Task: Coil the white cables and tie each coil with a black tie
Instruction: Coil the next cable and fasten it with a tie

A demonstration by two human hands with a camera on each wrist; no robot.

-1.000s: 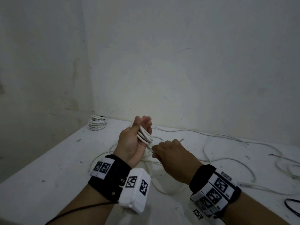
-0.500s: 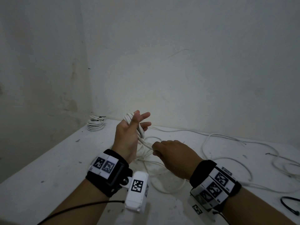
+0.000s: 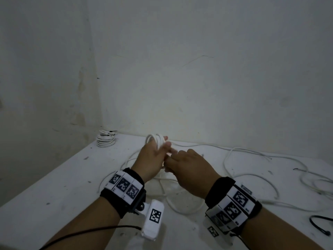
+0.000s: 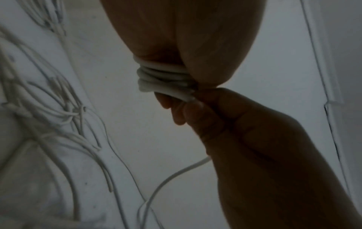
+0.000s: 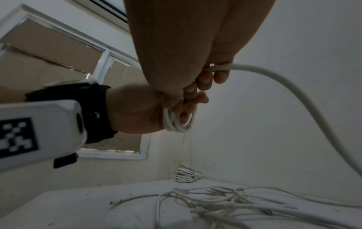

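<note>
Where the two hands meet at the middle of the head view, the left hand (image 3: pixel 150 159) grips a small coil (image 3: pixel 156 141) of white cable, its loops rising above the knuckles, while the right hand (image 3: pixel 191 171) has its fingers curled and pinches the cable right against the left fingertips. Loose white cable (image 3: pixel 252 179) sprawls over the white table (image 3: pixel 54 192) toward the right edge of the frame. A finished coil (image 3: pixel 105 140) sits in the far corner, left of centre, with a black tie end sticking out of it. A black tie (image 3: pixel 320 224) lies at the lower right edge. Both wrists wear black bands with square black-and-white marker codes; the tiny characters beside them are too small to read.

In the left wrist view, the coil (image 4: pixel 164 80) is wound across the middle of the frame, clamped under the left hand (image 4: pixel 186 38) at the top, and the right hand (image 4: pixel 235 124) closes on its lower end from the right. A single strand drops toward the bottom. Cables (image 4: pixel 58 124) are piled at the left.

In the right wrist view, the right hand (image 5: pixel 186 46) at top centre is curled round a cable that sweeps to the right edge. The left hand (image 5: pixel 141 111) below it holds the coil (image 5: pixel 176 122). The finished coil (image 5: pixel 185 175) stands at lower centre by the wall, with tangled cables (image 5: pixel 235 199) in front of it
</note>
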